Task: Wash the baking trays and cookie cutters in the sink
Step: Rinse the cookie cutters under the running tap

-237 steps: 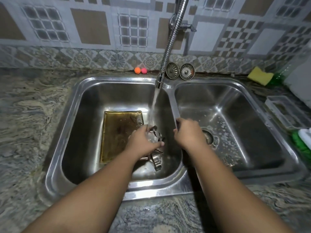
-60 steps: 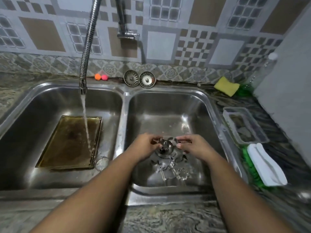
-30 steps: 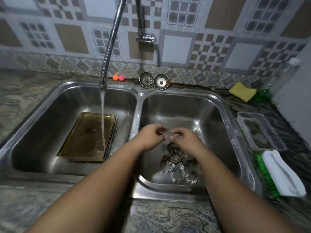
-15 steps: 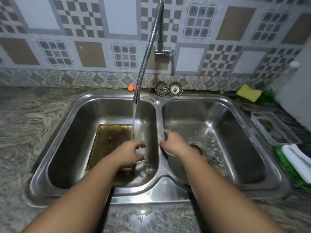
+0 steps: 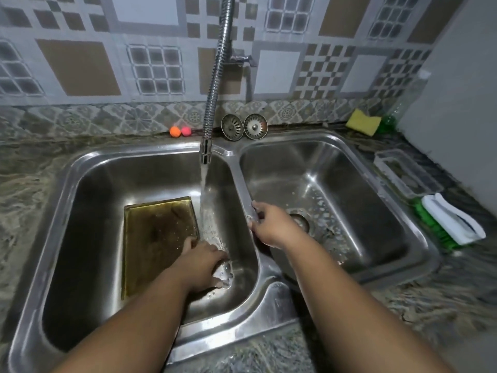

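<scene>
A brown, greasy baking tray (image 5: pixel 158 238) lies flat on the floor of the left basin (image 5: pixel 88 211). Just right of it, my left hand (image 5: pixel 200 261) reaches down to the basin floor. Its fingers curl on a small shiny cookie cutter (image 5: pixel 225 271), mostly hidden by the hand and splashing water. Water runs from the flexible faucet (image 5: pixel 205 150) onto that spot. My right hand (image 5: pixel 271 226) grips the divider (image 5: pixel 243 184) between the basins. My right arm hides the front of the right basin (image 5: pixel 349 211).
Two drain strainers (image 5: pixel 243 127) and two small orange and pink balls (image 5: pixel 180 131) sit behind the sink. On the right counter are a yellow sponge (image 5: pixel 363 122), a clear plastic container (image 5: pixel 406 175) and a green-and-white scrub brush (image 5: pixel 451 222).
Both hands left the pile of cutters in the right basin. My left hand went into the left basin under the stream and sank lower; my right hand took hold of the divider.
</scene>
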